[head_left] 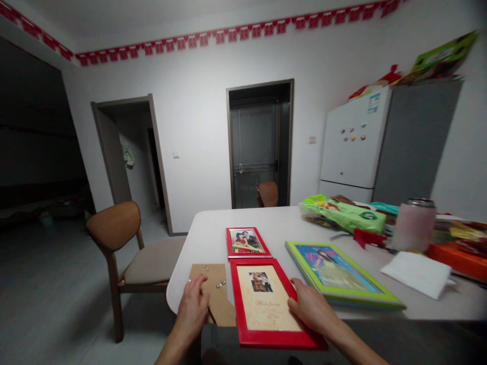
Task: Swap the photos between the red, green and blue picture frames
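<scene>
- Okay, so nearest is a large red rectangular picture frame (pixel 264 309), face up with a cream print in it, its bottom end jutting past the near edge of the glossy white table (pixel 213 228). The person's bare right hand (pixel 309 306) has it by the right side, thumb on the front. Looks like a pinch, though most of the other fingers are hidden.
- Just left of that, the bare left hand (pixel 195 299) is on a thin brown board (pixel 222 306) with some small silvery metal bits (pixel 221 284) on top. Fingers loosely bent; can't tell if they're pinching the board or only resting.
- Progress-wise, probably partway. The print's in, but the board lies separate, so if it belongs to this frame (a guess), the two aren't joined. The frame's back doesn't show.
- Off to the right, a thick lime-green picture frame (pixel 338 271) with a photo in it seems finished, front side at least.
- Same for the small red picture frame (pixel 247 242), right at the big one's top edge.
- Farther back: folded white paper (pixel 416 274), a pink container with a metal lid (pixel 414 225) and a bright green plastic pack (pixel 346 215).
- Way back, a white fridge (pixel 353 137).
</scene>
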Demonstrator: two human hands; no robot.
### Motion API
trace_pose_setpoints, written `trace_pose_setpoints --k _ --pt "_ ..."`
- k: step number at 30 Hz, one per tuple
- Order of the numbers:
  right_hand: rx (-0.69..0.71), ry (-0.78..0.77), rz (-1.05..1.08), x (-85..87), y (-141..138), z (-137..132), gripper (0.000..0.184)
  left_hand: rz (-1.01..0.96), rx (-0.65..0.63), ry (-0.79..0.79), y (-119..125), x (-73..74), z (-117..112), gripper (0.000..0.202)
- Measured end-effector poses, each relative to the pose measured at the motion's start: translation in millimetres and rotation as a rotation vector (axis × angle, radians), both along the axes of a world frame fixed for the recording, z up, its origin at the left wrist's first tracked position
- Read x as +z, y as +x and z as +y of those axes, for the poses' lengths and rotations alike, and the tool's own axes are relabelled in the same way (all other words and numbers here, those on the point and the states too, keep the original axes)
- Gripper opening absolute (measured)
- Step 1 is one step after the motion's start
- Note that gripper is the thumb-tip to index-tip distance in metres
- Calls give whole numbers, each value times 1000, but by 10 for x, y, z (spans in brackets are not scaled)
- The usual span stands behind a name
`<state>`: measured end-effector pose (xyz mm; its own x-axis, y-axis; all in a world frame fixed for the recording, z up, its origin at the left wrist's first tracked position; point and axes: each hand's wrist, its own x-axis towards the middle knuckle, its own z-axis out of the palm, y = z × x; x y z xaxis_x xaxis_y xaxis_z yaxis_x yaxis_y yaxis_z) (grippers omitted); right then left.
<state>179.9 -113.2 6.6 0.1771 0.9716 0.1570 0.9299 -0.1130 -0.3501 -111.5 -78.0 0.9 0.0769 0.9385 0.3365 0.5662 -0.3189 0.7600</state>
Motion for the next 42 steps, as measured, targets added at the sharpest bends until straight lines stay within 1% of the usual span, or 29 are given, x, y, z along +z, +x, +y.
trace_pose_setpoints --k 3,5,6,8,11,14,16,18,20,22,24,26,27,29,31,33,35,37,39,41,42 --pt "-15 16 54 -1 69 26 54 224 -151 -26 177 -11 -134 45" --pt "-58 17 118 2 133 48 57 352 -172 -43 249 3 -170 43" --pt "-84 12 153 6 160 55 56 377 -164 -42 281 19 -178 42" --pt "-110 -14 198 19 185 48 54 388 -150 -25 355 56 -195 40" --pt "-57 -45 173 25 139 -19 59 374 -145 16 512 82 -255 38" --pt "15 -8 104 -7 58 -93 49 313 -192 54 664 38 -329 36" --pt "26 21 120 -32 29 -112 46 266 -243 54 728 -5 -361 36" --pt "4 16 250 -32 17 -109 50 252 -270 23 770 -25 -379 37" --pt "-16 -13 477 13 5 -103 54 245 -276 -29 817 -7 -398 39" --pt "-6 -33 721 109 -28 -112 57 202 -295 -70 895 51 -430 45" --pt "23 -26 941 244 -87 -138 62 142 -342 -70 1011 136 -476 59" --pt "54 -15 1118 388 -162 -176 68 84 -381 -23 1141 235 -527 69" --pt "73 -9 1184 453 -199 -195 71 61 -386 20 1200 287 -549 68" --pt "128 -11 1256 553 -258 -223 74 39 -383 131 1285 384 -583 59" --pt "151 -6 1244 593 -279 -222 73 61 -406 260 1304 464 -596 48" --pt "123 6 1164 565 -249 -184 72 82 -403 358 1251 519 -584 41" --pt "79 14 1049 477 -172 -117 69 48 -317 388 1127 549 -549 42" --pt "42 19 869 352 -70 -42 63 -45 -168 346 945 551 -503 42" --pt "8 25 621 224 27 14 55 -151 -32 263 734 506 -460 41" --pt "1 41 380 117 96 38 46 -232 50 168 529 396 -430 40" --pt "9 54 290 75 117 41 43 -259 63 123 439 316 -420 40"
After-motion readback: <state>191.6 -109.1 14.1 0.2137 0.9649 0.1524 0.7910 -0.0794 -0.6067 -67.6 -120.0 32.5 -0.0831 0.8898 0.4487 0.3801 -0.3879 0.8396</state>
